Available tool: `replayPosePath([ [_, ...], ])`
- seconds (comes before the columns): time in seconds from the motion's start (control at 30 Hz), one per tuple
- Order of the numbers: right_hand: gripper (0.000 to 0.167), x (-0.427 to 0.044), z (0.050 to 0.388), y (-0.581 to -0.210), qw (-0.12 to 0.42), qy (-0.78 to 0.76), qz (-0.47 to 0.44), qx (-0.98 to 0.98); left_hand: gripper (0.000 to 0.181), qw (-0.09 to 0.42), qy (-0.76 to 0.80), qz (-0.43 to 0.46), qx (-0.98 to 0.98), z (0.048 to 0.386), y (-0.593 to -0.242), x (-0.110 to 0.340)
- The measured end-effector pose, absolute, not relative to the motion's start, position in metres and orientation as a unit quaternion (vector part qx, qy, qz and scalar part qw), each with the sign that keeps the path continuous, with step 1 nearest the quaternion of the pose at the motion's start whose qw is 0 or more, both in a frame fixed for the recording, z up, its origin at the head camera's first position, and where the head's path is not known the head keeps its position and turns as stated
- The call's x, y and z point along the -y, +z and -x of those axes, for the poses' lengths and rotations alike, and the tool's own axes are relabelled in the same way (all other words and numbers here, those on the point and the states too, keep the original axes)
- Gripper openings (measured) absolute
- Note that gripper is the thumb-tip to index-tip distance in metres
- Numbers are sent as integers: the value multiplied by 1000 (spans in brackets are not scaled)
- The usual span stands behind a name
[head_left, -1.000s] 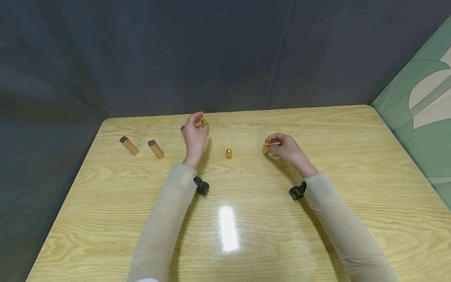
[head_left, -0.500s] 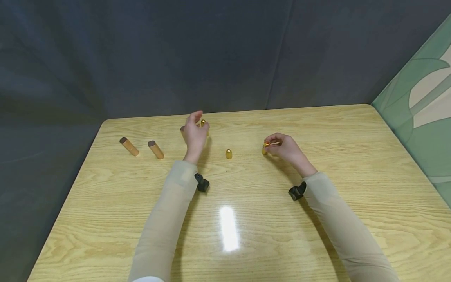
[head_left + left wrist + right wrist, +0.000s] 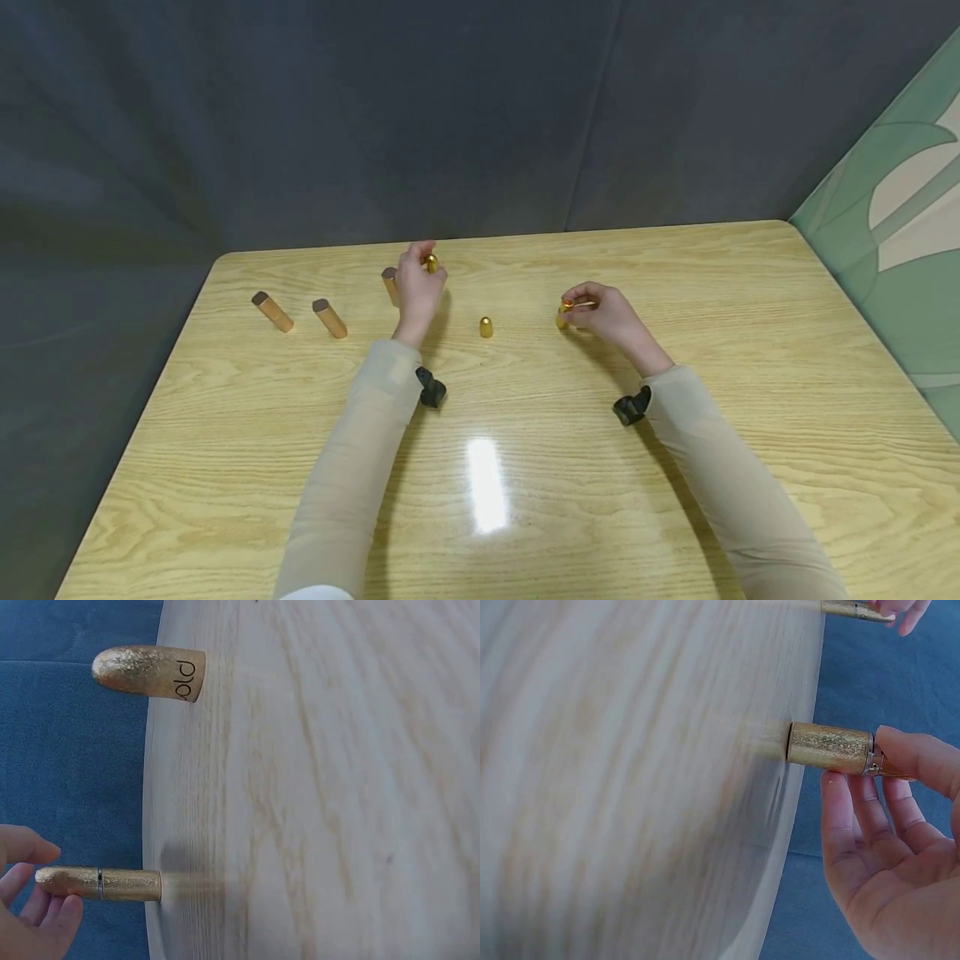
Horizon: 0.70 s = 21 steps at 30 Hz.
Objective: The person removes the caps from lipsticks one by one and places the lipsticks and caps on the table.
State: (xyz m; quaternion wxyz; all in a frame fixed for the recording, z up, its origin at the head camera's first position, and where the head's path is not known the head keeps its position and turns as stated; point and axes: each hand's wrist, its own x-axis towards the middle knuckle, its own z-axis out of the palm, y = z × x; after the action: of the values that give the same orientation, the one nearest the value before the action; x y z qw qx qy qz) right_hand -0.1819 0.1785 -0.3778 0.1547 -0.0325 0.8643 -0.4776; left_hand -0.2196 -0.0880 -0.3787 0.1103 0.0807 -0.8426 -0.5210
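My left hand (image 3: 420, 282) has its fingers around the rounded top of a gold lipstick (image 3: 127, 885), which stands upright on the table with a silver ring at its middle. My right hand (image 3: 896, 847) pinches a shorter gold lipstick tube (image 3: 829, 748) between thumb and fingers at its ringed upper part. That tube stands on the table or just touches it. In the head view a small red spot shows at its top; the fingertips partly hide this end. Between the hands stands a gold bullet-shaped lipstick cap (image 3: 150, 671) with dark lettering.
Left of my left hand stand copper-coloured tubes with dark tops: a left one (image 3: 272, 311), a middle one (image 3: 330, 318) and one (image 3: 391, 286) partly behind the hand. A dark curtain (image 3: 405, 125) hangs behind the wooden table (image 3: 570, 500). A green patterned panel (image 3: 907, 267) borders the right.
My left fingers have drawn in slightly around the lipstick top, and more of the copper tube beside them shows. The right hand and its tube have hardly moved.
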Motion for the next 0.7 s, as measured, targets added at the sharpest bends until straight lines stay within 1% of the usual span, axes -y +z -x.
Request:
replayPosePath([
  [0.33, 31, -178, 183, -379, 154, -478, 34, -864, 30, 99, -478, -66, 870, 219, -382, 89],
  [0.7, 36, -178, 182, -378, 154, -474, 36, -866, 32, 82, -471, -54, 877, 216, -383, 91],
])
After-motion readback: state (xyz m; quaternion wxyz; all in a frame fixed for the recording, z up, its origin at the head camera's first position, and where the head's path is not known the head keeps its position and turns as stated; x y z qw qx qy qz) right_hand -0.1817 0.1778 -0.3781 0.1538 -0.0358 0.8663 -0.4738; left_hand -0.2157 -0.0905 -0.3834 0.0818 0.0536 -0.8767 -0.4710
